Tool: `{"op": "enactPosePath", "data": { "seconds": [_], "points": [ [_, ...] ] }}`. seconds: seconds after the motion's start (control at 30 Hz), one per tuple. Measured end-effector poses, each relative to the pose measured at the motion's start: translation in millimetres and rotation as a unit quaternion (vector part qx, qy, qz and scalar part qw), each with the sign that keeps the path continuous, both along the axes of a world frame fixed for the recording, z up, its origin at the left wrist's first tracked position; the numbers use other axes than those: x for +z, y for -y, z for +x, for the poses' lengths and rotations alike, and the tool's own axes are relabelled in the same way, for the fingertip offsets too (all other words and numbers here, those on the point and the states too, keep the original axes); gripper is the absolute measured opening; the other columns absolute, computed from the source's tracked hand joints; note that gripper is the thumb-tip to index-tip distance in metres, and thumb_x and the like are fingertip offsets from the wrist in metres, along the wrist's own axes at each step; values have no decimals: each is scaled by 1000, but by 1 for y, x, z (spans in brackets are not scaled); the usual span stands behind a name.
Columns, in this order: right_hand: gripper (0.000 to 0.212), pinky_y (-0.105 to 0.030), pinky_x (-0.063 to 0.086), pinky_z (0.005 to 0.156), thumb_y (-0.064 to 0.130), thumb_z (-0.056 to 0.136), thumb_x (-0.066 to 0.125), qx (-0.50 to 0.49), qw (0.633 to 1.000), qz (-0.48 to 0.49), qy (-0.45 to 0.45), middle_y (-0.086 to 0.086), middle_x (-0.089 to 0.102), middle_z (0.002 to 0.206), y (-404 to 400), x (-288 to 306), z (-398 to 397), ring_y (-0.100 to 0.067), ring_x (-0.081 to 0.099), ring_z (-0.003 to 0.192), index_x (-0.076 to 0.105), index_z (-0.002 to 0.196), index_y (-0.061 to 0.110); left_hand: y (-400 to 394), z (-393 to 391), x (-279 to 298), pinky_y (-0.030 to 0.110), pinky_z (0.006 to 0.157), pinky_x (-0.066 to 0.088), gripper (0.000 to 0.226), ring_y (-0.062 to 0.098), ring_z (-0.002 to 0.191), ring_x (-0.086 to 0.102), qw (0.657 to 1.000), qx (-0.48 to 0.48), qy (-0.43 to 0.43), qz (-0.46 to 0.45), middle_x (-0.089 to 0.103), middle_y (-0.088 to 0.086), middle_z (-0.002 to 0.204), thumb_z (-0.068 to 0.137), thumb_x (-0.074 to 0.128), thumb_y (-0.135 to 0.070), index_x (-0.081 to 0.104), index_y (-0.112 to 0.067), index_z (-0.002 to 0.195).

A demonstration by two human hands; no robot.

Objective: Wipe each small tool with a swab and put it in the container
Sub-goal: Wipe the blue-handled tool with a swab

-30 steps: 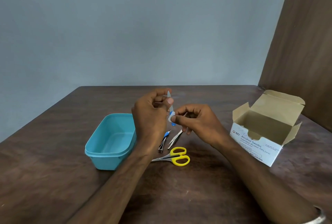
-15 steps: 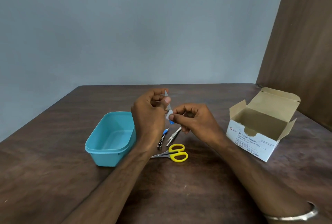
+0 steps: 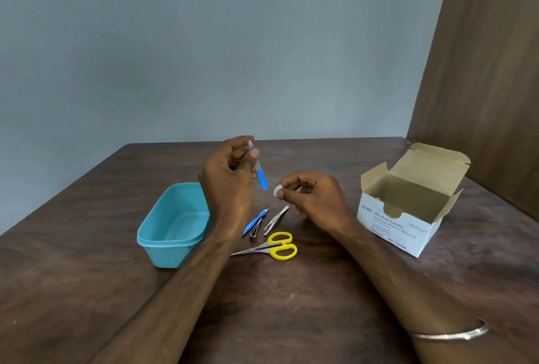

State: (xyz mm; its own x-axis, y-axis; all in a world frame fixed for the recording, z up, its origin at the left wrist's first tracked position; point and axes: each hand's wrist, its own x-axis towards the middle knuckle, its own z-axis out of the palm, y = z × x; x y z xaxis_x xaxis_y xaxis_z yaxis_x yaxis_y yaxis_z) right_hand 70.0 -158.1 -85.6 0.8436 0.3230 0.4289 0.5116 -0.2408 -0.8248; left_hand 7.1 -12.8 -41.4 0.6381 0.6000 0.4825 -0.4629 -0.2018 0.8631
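My left hand [image 3: 230,185] pinches a nail file [image 3: 260,174] by its metal blade, blue handle hanging down, above the table. My right hand [image 3: 315,197] pinches a small white swab [image 3: 277,190] just right of the file's handle, a small gap between them. Left of my left wrist stands the teal plastic container [image 3: 172,226], nothing visible inside. On the table between my arms lie a blue-handled cuticle tool [image 3: 256,220], a nail clipper [image 3: 254,232], metal tweezers [image 3: 275,217] and yellow-handled scissors [image 3: 272,248].
An open white box of alcohol swabs [image 3: 408,206] stands at the right on the dark wooden table [image 3: 87,290]. A brown panel [image 3: 481,71] rises behind it at the right. A grey wall backs the table's far edge.
My right hand has pulled the swab down and off the file's handle, to the right. The file's blue handle now shows fully. My left hand stays raised with the file.
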Motion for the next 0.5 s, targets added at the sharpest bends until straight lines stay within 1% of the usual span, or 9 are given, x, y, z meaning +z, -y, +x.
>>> {"op": "enactPosePath", "data": {
  "seconds": [0.07, 0.1, 0.13, 0.17, 0.23, 0.33, 0.43, 0.5],
  "points": [
    [28, -30, 52, 56, 21, 86, 77, -16, 999, -6, 28, 9, 74, 79, 2, -4, 3, -12, 57, 47, 74, 113, 31, 2, -1, -1, 43, 72, 61, 20, 15, 69, 67, 1000, -4, -4, 8, 73, -4, 83, 87, 71, -9, 73, -26, 98],
    [32, -32, 54, 58, 24, 88, 75, -24, 998, -21, 49, 9, 74, 81, 4, -6, 4, -11, 57, 47, 71, 117, 35, 3, -1, -1, 45, 73, 61, 22, 14, 71, 67, 1000, -3, -6, 13, 74, -3, 86, 86, 71, -10, 73, -26, 100],
    [31, -32, 55, 61, 27, 89, 73, -35, 996, -41, 72, 11, 73, 83, 5, -8, 5, -11, 58, 49, 70, 117, 39, 4, -2, -1, 46, 75, 61, 23, 13, 73, 67, 1000, -2, -7, 17, 75, -2, 90, 86, 72, -10, 74, -26, 103],
    [26, -33, 55, 64, 30, 90, 71, -48, 993, -62, 93, 12, 72, 84, 7, -9, 6, -11, 59, 52, 71, 114, 41, 5, -3, 0, 47, 78, 60, 24, 11, 74, 67, 1000, -3, -5, 21, 76, -1, 93, 86, 72, -10, 74, -24, 106],
    [15, -34, 56, 67, 34, 91, 69, -72, 986, -94, 114, 15, 71, 85, 7, -10, 6, -6, 60, 57, 73, 105, 40, 5, -5, 2, 47, 81, 59, 26, 10, 74, 66, 999, -2, -3, 35, 76, -4, 95, 86, 72, -11, 74, -23, 109],
    [8, -35, 56, 72, 36, 91, 67, -93, 980, -131, 116, 14, 73, 91, 7, -8, 5, -7, 63, 71, 69, 99, 35, 1, -9, 7, 48, 79, 59, 27, 9, 73, 66, 997, 8, 0, 71, 75, -10, 91, 85, 72, -14, 73, -28, 108],
    [13, -33, 55, 75, 46, 87, 67, -119, 974, -154, 113, 16, 74, 93, 6, -7, 3, -10, 66, 77, 66, 94, 35, -15, -10, 20, 49, 78, 59, 25, 11, 71, 67, 992, 35, -13, 119, 76, -5, 88, 83, 73, -21, 75, -29, 107],
    [19, -31, 52, 76, 53, 84, 68, -132, 973, -155, 107, 18, 75, 93, 5, -7, 3, -9, 67, 79, 65, 90, 36, -33, -14, 34, 47, 79, 59, 24, 18, 75, 70, 979, 58, -52, 188, 76, -2, 87, 82, 73, -24, 76, -25, 106]
  ]
}}
